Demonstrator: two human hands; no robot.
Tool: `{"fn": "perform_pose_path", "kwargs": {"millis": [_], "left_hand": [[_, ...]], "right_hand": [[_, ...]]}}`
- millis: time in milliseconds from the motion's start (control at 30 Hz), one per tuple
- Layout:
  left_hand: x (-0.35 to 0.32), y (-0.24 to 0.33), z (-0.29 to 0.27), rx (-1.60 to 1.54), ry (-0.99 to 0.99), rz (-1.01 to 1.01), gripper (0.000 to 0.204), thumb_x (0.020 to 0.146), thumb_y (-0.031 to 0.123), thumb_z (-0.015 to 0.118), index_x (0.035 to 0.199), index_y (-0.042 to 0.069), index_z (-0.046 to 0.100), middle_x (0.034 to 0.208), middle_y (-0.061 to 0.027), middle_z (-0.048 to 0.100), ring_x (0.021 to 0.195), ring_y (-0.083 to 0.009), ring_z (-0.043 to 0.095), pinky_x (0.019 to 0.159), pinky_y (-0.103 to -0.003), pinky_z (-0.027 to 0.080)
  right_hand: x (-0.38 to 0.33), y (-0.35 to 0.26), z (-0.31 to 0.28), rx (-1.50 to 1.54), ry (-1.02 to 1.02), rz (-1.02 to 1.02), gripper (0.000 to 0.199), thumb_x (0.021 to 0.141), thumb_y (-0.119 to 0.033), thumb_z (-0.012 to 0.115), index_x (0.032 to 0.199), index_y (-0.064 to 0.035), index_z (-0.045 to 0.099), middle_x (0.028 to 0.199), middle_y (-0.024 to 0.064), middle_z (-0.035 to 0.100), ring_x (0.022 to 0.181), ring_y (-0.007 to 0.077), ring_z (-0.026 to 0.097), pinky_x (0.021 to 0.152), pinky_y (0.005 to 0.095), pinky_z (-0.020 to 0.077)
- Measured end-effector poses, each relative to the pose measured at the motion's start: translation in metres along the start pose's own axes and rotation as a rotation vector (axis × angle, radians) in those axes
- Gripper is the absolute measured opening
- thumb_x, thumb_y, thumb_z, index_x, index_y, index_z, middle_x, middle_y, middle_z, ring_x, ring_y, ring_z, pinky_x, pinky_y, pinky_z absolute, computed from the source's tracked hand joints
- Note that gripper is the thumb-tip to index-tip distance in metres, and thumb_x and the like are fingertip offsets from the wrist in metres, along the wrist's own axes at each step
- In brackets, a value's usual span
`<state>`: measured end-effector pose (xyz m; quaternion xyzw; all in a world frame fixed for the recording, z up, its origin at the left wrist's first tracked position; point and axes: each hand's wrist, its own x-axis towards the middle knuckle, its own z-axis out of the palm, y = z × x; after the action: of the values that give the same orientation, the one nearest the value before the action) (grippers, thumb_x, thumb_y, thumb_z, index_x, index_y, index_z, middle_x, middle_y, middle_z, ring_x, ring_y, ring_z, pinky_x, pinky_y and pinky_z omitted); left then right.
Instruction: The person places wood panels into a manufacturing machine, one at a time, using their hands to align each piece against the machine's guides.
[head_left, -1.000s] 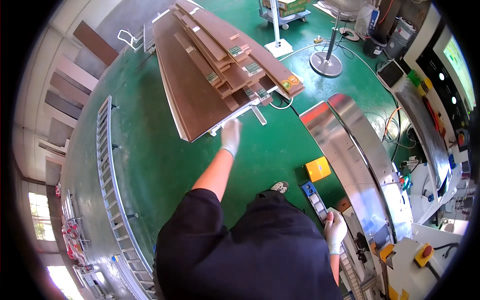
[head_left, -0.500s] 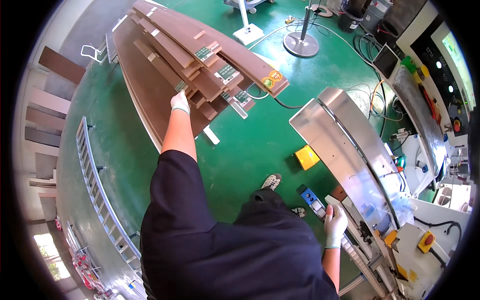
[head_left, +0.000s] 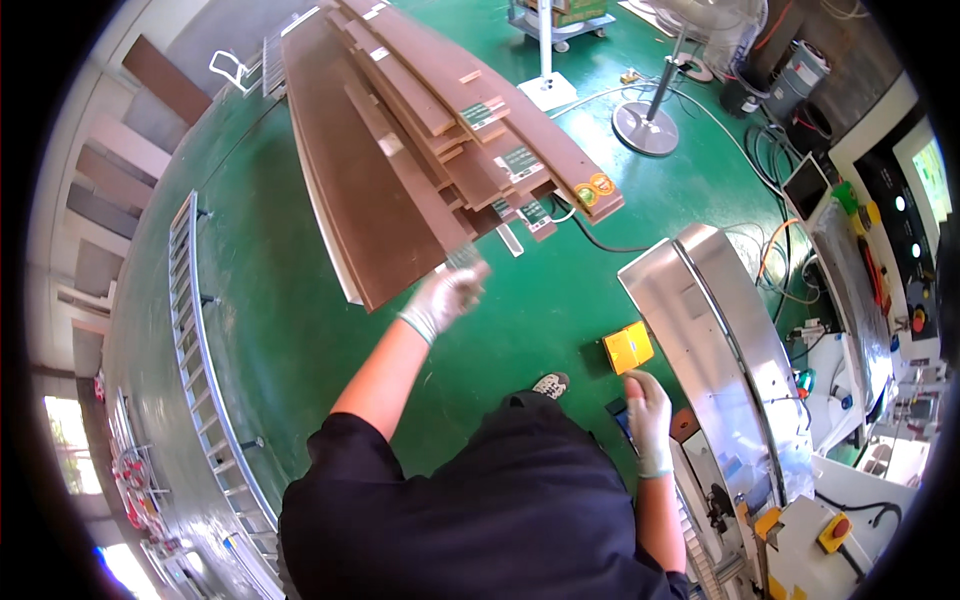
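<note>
My left hand [head_left: 448, 298], in a white glove, is closed around the near end of a long brown board [head_left: 405, 165]. The hand is slightly blurred, and a green label on that end is partly hidden by the fingers. Behind it, the board lies along a stack of brown boards [head_left: 480, 120], several with green and white labels. My right hand [head_left: 650, 418], also gloved, hangs above the machine's low rail with its fingers curled in. Nothing shows in it. A yellow box-shaped object [head_left: 628, 347] is on the floor just beyond that hand.
A curved metal machine bed [head_left: 710, 340] stands at my right, with a yellow-and-red button box [head_left: 834, 533] at its near end. A ladder-like roller frame [head_left: 205, 375] runs along the left. Beyond the boards are a fan base [head_left: 645, 128], hoses and buckets [head_left: 800, 75].
My left hand has drawn a board's near end toward me and to the right, out past the stack. The view has shifted left. My right hand has moved forward and slightly left.
</note>
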<state>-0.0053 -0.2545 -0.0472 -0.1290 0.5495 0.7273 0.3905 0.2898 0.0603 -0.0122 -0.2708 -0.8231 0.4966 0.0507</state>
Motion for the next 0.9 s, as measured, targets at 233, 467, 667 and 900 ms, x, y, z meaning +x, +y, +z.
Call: {"fn": "perform_pose_path", "kwargs": {"millis": [233, 467, 667, 900], "left_hand": [[-0.077, -0.123, 0.109, 0.004, -0.356, -0.272, 0.039, 0.102, 0.033, 0.066, 0.130, 0.007, 0.063, 0.106, -0.0003, 0.070, 0.085, -0.0111, 0.064, 0.081, -0.029, 0.056], [-0.060, -0.099, 0.106, -0.058, -0.277, -0.231, 0.069, 0.104, 0.064, 0.048, 0.128, 0.000, 0.058, 0.113, -0.0164, 0.070, 0.093, -0.0264, 0.070, 0.088, -0.040, 0.059], [-0.014, -0.017, 0.026, -1.002, 0.005, 0.350, 0.090, 0.099, 0.080, 0.024, 0.120, -0.003, 0.053, 0.117, -0.0224, 0.067, 0.108, -0.0411, 0.065, 0.099, -0.058, 0.053], [-0.048, 0.001, 0.132, -0.737, -0.166, 0.157, 0.076, 0.104, 0.069, 0.032, 0.123, 0.001, 0.060, 0.121, -0.0162, 0.069, 0.114, -0.0354, 0.065, 0.105, -0.052, 0.050]], "right_hand": [[0.039, -0.041, 0.071, 0.521, -0.445, 0.100, 0.032, 0.101, -0.015, 0.067, 0.127, 0.0032, 0.066, 0.110, 0.0079, 0.072, 0.104, 0.0162, 0.065, 0.090, 0.0301, 0.0519], [-0.001, -0.030, 0.002, 0.187, -0.389, 0.156, 0.025, 0.094, -0.010, 0.070, 0.117, 0.0000, 0.070, 0.090, 0.0040, 0.071, 0.077, 0.0125, 0.062, 0.070, 0.0313, 0.0532], [-0.085, -0.035, -0.098, -0.612, 0.060, -0.506, 0.033, 0.078, -0.001, 0.071, 0.112, -0.0039, 0.071, 0.109, 0.0134, 0.075, 0.101, 0.0353, 0.071, 0.088, 0.0451, 0.0545], [-0.221, 0.037, -0.175, -0.751, 0.349, 0.023, 0.039, 0.075, 0.003, 0.071, 0.114, -0.0042, 0.070, 0.109, 0.0139, 0.072, 0.105, 0.0364, 0.067, 0.097, 0.0468, 0.0492]]}}
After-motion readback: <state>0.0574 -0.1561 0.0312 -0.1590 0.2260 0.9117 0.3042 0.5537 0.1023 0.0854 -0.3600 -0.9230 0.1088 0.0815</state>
